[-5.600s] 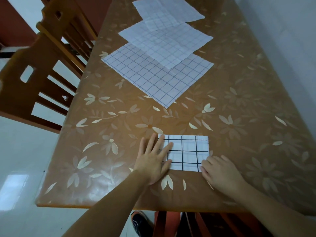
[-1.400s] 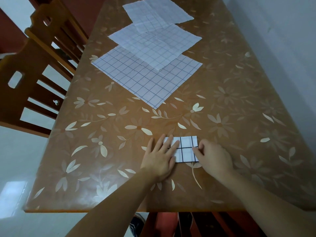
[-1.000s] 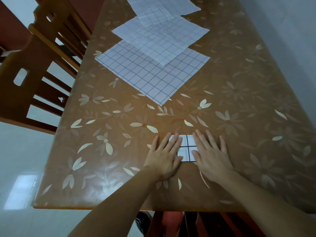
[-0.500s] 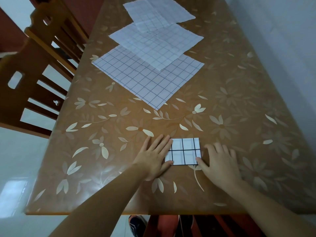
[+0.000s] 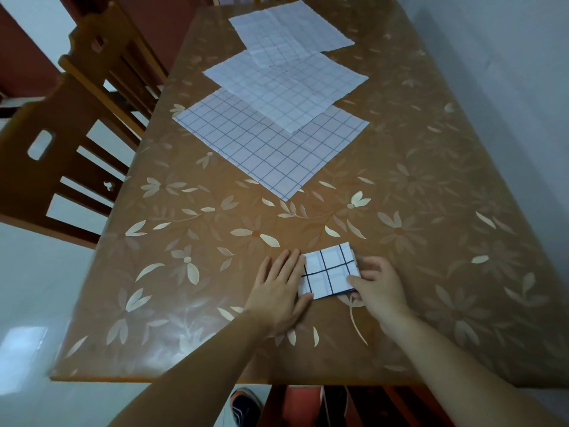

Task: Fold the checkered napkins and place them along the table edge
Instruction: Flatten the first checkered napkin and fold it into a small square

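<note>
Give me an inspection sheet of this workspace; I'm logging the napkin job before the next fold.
Surface: floral-patterned table, glossy.
Job's things: folded checkered napkin near the front edge; three unfolded napkins overlapping further back.
Clutter: nothing seen.
Hands: left hand flat against the folded napkin's left edge; right hand gripping its right edge.
Cables: nothing seen.
Surroundings: wooden chairs at left, pale wall at right, shoe under the table.
</note>
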